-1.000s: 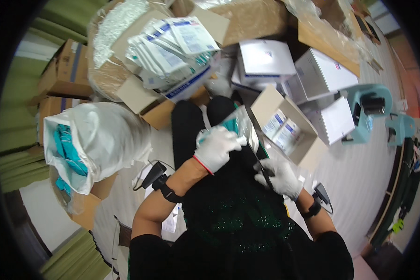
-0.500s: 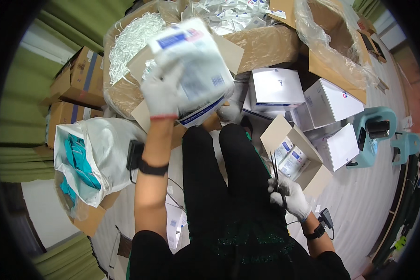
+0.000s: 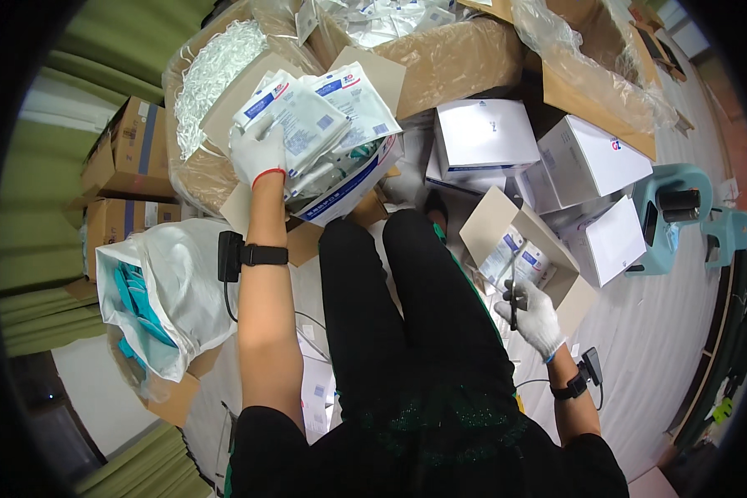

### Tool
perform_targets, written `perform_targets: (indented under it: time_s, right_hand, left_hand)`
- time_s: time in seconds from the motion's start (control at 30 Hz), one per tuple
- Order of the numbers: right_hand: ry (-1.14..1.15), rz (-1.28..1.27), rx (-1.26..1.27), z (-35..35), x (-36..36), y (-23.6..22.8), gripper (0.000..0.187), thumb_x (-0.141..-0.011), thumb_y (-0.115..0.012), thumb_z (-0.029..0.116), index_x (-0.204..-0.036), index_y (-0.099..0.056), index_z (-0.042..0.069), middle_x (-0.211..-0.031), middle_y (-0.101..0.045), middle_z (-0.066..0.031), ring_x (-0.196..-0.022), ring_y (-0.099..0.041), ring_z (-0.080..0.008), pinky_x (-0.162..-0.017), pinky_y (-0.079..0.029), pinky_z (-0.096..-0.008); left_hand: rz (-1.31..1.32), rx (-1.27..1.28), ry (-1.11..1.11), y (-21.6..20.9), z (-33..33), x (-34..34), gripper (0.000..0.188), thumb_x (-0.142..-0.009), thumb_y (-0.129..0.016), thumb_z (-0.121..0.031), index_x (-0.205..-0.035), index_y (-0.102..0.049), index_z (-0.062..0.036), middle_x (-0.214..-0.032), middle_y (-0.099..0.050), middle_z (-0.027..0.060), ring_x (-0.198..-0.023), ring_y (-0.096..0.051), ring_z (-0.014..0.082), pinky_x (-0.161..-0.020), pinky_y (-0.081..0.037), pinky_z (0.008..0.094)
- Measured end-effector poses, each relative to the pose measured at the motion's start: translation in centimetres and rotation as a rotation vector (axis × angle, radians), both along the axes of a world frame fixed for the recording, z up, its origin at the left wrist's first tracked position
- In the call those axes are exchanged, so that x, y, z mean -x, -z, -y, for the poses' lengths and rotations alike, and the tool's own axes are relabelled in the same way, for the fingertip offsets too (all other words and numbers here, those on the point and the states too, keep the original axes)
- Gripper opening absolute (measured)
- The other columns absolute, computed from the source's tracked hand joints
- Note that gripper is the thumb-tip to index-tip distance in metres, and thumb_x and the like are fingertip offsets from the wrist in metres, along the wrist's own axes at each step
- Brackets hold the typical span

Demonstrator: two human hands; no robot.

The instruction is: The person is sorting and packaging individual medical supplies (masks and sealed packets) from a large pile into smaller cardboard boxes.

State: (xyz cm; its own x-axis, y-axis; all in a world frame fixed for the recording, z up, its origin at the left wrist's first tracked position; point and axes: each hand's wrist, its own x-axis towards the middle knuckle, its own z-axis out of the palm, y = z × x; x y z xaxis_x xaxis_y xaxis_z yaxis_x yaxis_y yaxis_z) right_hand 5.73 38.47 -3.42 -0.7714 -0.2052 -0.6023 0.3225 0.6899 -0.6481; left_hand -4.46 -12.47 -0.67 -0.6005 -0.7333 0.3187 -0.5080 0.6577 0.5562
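In a white knit glove with a red cuff, my left hand (image 3: 259,152) grips the left edge of a white plastic packet (image 3: 295,120) with a blue band. The packet rests over an open white-and-blue carton (image 3: 353,187). A second white packet (image 3: 358,104) lies beside it on the right, and more packets and something teal show underneath. My gloved right hand (image 3: 538,322) is closed around black-handled scissors (image 3: 514,304), blades pointing away from me. Just beyond the scissors, an open carton (image 3: 566,264) holds several similar small packets (image 3: 519,259).
White cords fill a lined box (image 3: 224,79) at the far left. White packets fill another lined box (image 3: 448,62). Closed white cartons (image 3: 488,137) stand at the right, near a teal stool (image 3: 681,187). A white sack (image 3: 195,282) of teal items sits on my left.
My left hand has lowered the packet onto the open carton, where two packets now show side by side. My right hand, with the scissors, has moved slightly right and away from me.
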Motion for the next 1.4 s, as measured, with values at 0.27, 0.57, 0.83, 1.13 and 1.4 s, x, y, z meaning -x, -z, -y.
perform_targets:
  time_s: [0.27, 0.57, 0.83, 1.13, 1.4]
  right_hand:
    - [-0.122, -0.116, 0.125, 5.3, 0.2, -5.3, 0.058, -0.074, -0.086, 0.022, -0.12, -0.057, 0.003, -0.099, -0.068, -0.0093, -0.088, -0.067, -0.0196, -0.08, -0.054, -0.0323]
    - [-0.082, -0.398, 0.406, 11.0, 0.3, -3.8, 0.056, -0.075, -0.08, 0.031, -0.116, -0.054, 0.004, -0.1, -0.064, -0.0166, -0.085, -0.068, -0.0317, -0.077, -0.056, -0.0401]
    - [-0.429, -0.377, 0.404, 8.3, 0.0, -1.7, 0.05, -0.083, -0.069, 0.022, -0.129, -0.051, 0.009, -0.105, -0.065, -0.02, -0.085, -0.068, -0.0372, -0.077, -0.057, -0.0427]
    - [-0.323, -0.477, -0.364, -1.7, 5.8, 13.5, 0.02, -0.075, -0.065, 0.017, -0.093, -0.066, 0.008, -0.088, -0.067, -0.0173, -0.084, -0.067, -0.0344, -0.071, -0.054, -0.0454]
    - [-1.226, -0.991, -1.176, -16.7, 5.7, 39.7, 0.013, -0.085, -0.053, 0.025, -0.08, -0.06, 0.014, -0.084, -0.058, -0.0047, -0.093, -0.056, -0.0228, -0.096, -0.04, -0.0446]
  left_hand:
    - [0.045, 0.179, 0.075, -3.2, -3.0, -1.4, 0.039, -0.074, -0.074, -0.031, -0.111, -0.075, -0.0175, -0.136, -0.056, 0.0166, -0.131, -0.047, 0.0317, -0.109, -0.038, 0.0395]
    - [0.02, -1.529, 0.524, -2.5, -20.2, -8.9, 0.039, -0.099, -0.056, -0.029, -0.116, -0.062, 0.005, -0.108, -0.067, 0.0115, -0.096, -0.063, 0.0185, -0.086, -0.05, 0.0326]
    - [0.304, -0.963, 0.885, 3.6, -25.4, -14.3, 0.04, -0.105, -0.035, -0.022, -0.102, -0.065, 0.0049, -0.092, -0.069, 0.013, -0.084, -0.066, 0.0193, -0.078, -0.051, 0.0326]
    - [0.356, -1.449, 0.521, 4.9, -25.1, -13.4, 0.037, -0.104, -0.034, -0.022, -0.1, -0.057, 0.0078, -0.099, -0.068, 0.0253, -0.088, -0.071, 0.0306, -0.071, -0.057, 0.0326]
    - [0.378, -1.582, 0.626, 5.5, -27.2, -11.4, 0.042, -0.104, -0.037, -0.031, -0.101, -0.056, 0.0055, -0.099, -0.068, 0.0257, -0.087, -0.072, 0.0322, -0.069, -0.058, 0.0328]
